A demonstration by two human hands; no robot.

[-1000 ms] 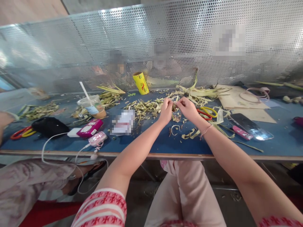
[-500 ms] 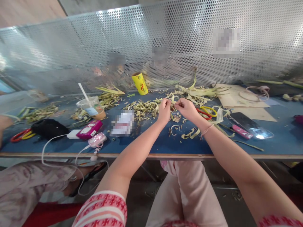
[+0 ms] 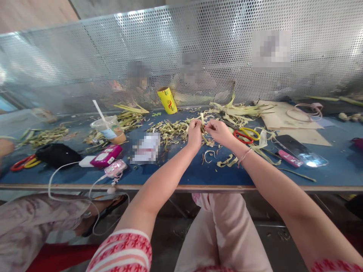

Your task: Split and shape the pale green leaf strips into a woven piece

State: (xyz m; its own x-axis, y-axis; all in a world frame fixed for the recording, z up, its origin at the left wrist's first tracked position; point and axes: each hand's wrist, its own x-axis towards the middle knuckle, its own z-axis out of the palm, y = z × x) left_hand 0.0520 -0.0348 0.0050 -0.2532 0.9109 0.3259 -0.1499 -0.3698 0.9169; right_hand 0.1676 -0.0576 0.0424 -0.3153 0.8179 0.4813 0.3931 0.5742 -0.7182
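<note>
My left hand (image 3: 195,134) is closed on a pale green plant strip (image 3: 202,118), whose tip sticks up above the fingers. Close beside it, my right hand (image 3: 219,131) has its thumb and fingertips pinched at the same strip, lower down. The fingers hide most of the piece. Behind and left of both hands spreads a heap of shredded plant pieces (image 3: 172,130). Longer pale leaves (image 3: 238,108) lie beyond my right hand. Red-and-yellow-handled scissors (image 3: 249,135) rest by my right wrist, and curled scraps (image 3: 227,161) lie below it.
A yellow cardboard tube (image 3: 167,100) stands against the perforated metal screen (image 3: 210,45). Leftward are a plastic cup with straw (image 3: 109,130), a magenta device (image 3: 107,155) on a cable and a black pouch (image 3: 58,155). A phone (image 3: 293,145) and brown card (image 3: 279,117) lie right. Another person sits at left.
Both hands have shifted slightly left together, still pinching the plant strip. Its tip now stands more upright above my left fingers. The things on the table have stayed put.
</note>
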